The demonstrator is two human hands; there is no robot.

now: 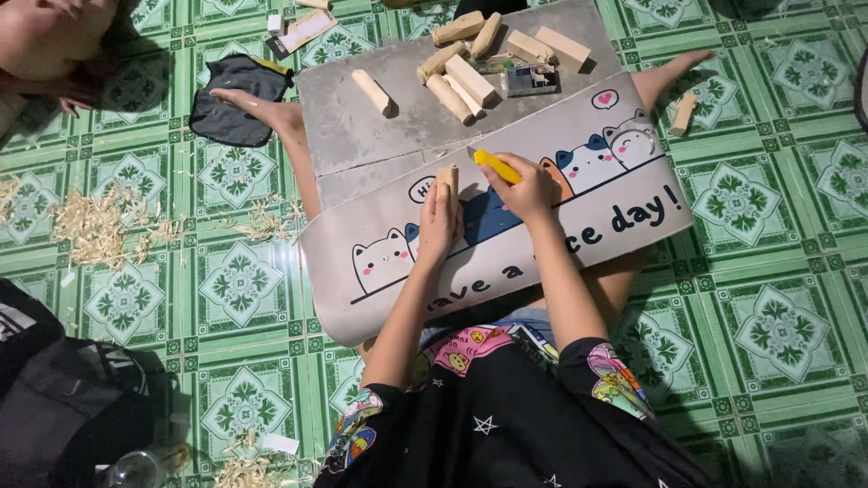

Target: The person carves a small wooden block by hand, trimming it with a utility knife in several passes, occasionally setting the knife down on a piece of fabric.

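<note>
My left hand (438,223) grips a short pale wooden block (448,177), standing it up on a grey mat (633,230) printed with cartoon cats, which lies across my legs. My right hand (529,192) is closed on a yellow-handled knife (495,165) whose blade points left toward the top of the block. The blade tip sits just right of the block. Both forearms reach forward from my black patterned shirt.
Several cut wooden blocks (470,77) and a small clear box (530,79) lie on the far end of the mat. One block (684,113) lies on the green tiled floor at right. Wood shavings (90,226) are scattered left. A dark cloth (233,98) lies by my foot; another person (50,41) sits top left.
</note>
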